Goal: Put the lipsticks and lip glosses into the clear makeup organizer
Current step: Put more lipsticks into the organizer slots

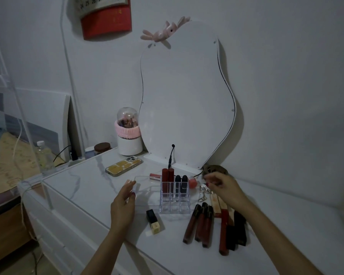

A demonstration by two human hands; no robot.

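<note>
My left hand (123,203) grips a pale slim lip-gloss tube (131,190) beside the clear acrylic makeup organizer (147,192); my right hand (223,188) pinches something small, unidentifiable.

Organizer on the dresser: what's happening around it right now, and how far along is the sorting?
A person is filling the clear organizer. Four tubes already stand in its back slots: two red lipsticks and two black ones. The left hand steadies the organizer's left side and holds a pale tube. The right hand reaches over small items to its right. Several lip glosses and a black-and-gold lipstick lie loose in front.
</note>
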